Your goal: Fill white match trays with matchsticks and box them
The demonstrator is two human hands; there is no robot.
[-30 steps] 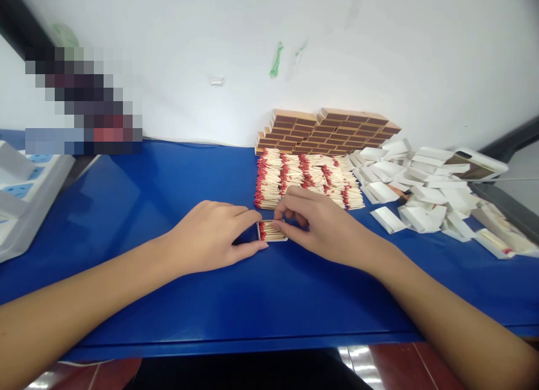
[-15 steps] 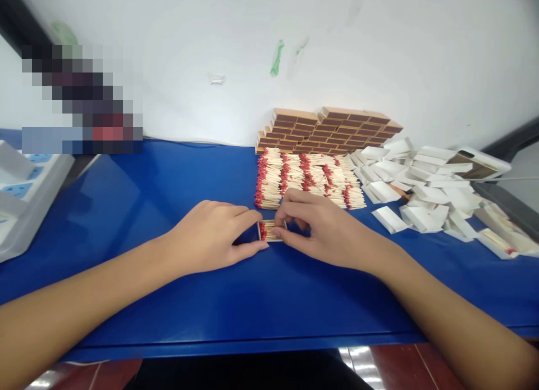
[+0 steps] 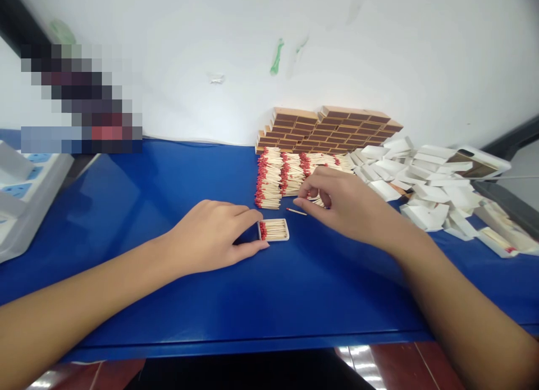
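A white matchbox tray lies flat on the blue table, filled with red-tipped matches, heads to the left. My left hand grips its left end between thumb and fingers. My right hand hovers right of the tray, at the front of a broad pile of matches, thumb and index finger pinched together. Whatever is between those fingertips, if anything, is too small to tell. A single match rests on the table just below them. The hand covers part of the pile's right side.
Brown-sided matchboxes are stacked against the wall behind the matches. White empty trays lie heaped at the right, near a phone-like object. One filled tray sits at far right. A white power strip stands at the left.
My right hand has moved from the tray rightward and back to the match pile. The tray's right end and a loose match on the table now show. My left hand stays put.
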